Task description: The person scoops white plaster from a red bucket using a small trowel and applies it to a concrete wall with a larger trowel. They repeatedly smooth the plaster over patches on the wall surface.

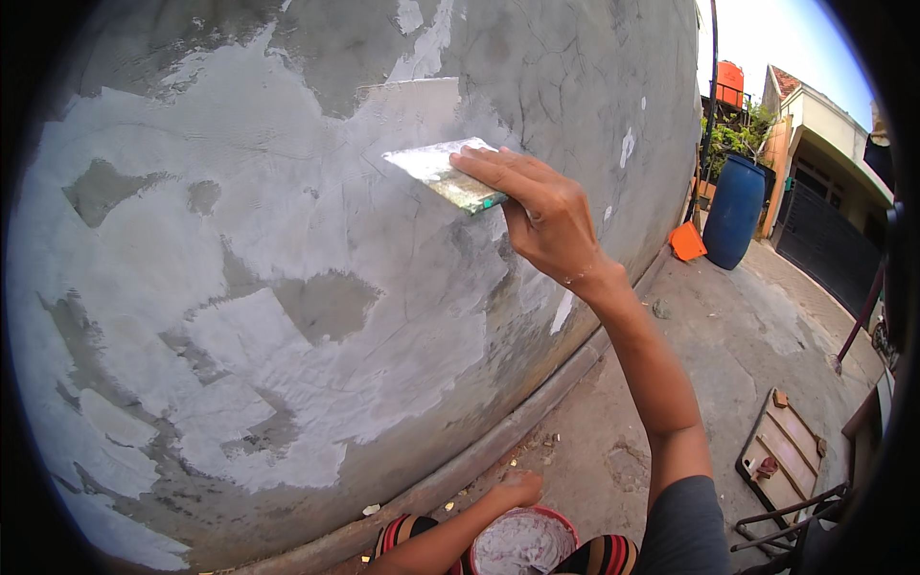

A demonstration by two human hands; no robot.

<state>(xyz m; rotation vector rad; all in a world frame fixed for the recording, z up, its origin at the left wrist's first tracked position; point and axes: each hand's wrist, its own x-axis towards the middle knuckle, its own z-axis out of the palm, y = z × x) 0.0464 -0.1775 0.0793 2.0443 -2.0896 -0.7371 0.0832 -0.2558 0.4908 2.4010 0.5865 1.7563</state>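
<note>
Right hand (548, 222) pressing a flat putty scraper (443, 172) against a grey cement wall (537, 77); fingers extended along the blade's back, thumb beneath, gripping it. The blade is smeared with pale skim coat, tilted with its upper edge on the wall. Wall surface mottled: smooth whitish putty patches (287, 220) over rough darker render. Left hand (520, 487) low, curled over the rim of a round red-edged bucket of white putty (522, 544) on the concrete ground (728, 335). Blue plastic drum (734, 211) and wooden board (784, 452) stand well apart at right.
</note>
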